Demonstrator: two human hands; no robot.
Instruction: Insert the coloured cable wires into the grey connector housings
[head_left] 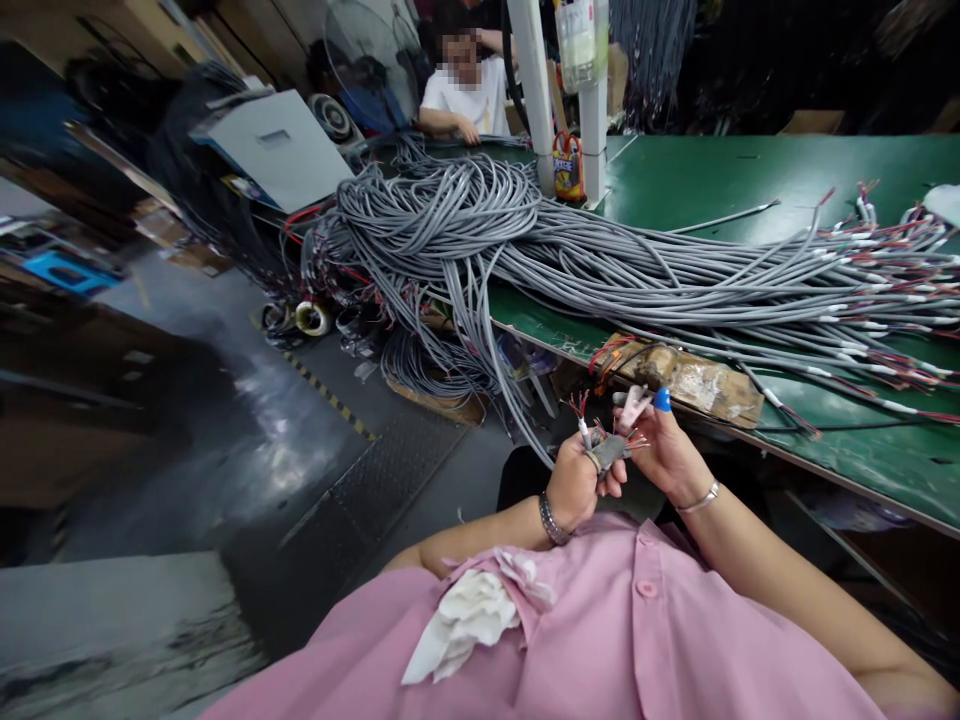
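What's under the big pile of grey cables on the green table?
The green tabletop shows on the far and near sides of the grey cables. Whatever else lies beneath them is covered from view.

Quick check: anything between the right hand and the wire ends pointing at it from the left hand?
Nothing visible stands between the right hand and those wire ends, which fan out from the left hand. A pale piece, too unclear to identify, sits just above them beside the right thumb's blue covering.

No wording can be read with certainty: the small lettering on the yellow, red and dark packet (568, 178) beside the far white upright post (534, 90) is too blurred.
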